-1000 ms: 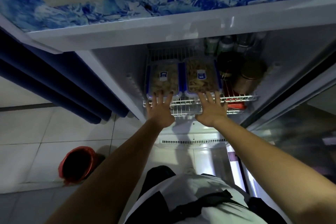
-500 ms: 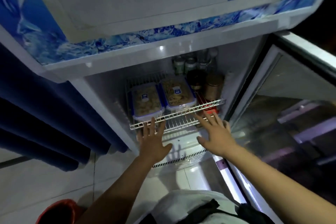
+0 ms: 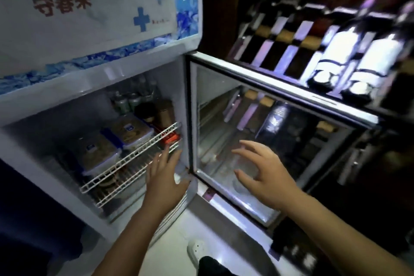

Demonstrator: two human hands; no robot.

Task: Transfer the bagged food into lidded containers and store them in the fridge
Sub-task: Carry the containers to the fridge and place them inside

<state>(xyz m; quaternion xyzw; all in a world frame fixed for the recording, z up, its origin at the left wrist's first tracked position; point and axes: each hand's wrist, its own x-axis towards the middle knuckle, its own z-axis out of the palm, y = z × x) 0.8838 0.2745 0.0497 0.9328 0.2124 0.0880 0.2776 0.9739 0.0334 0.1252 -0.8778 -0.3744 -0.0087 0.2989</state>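
Observation:
Two clear lidded containers with blue clips sit side by side on the fridge's white wire shelf (image 3: pixel 125 161): the left container (image 3: pixel 96 152) and the right container (image 3: pixel 130 131), both holding brownish food. My left hand (image 3: pixel 164 177) hovers empty with fingers spread, just in front of the shelf's right end. My right hand (image 3: pixel 262 171) is spread in front of the inner side of the fridge's open glass door (image 3: pixel 268 141), holding nothing.
Dark jars (image 3: pixel 154 112) and cans stand behind the containers; a red packet (image 3: pixel 170 138) lies at the shelf's right end. A rack of boxed bottles (image 3: pixel 336 40) stands right of the fridge. A blue curtain hangs at the left.
Both hands have drawn back from the containers. My right hand has moved right, over to the glass door. My view has swung right and upward.

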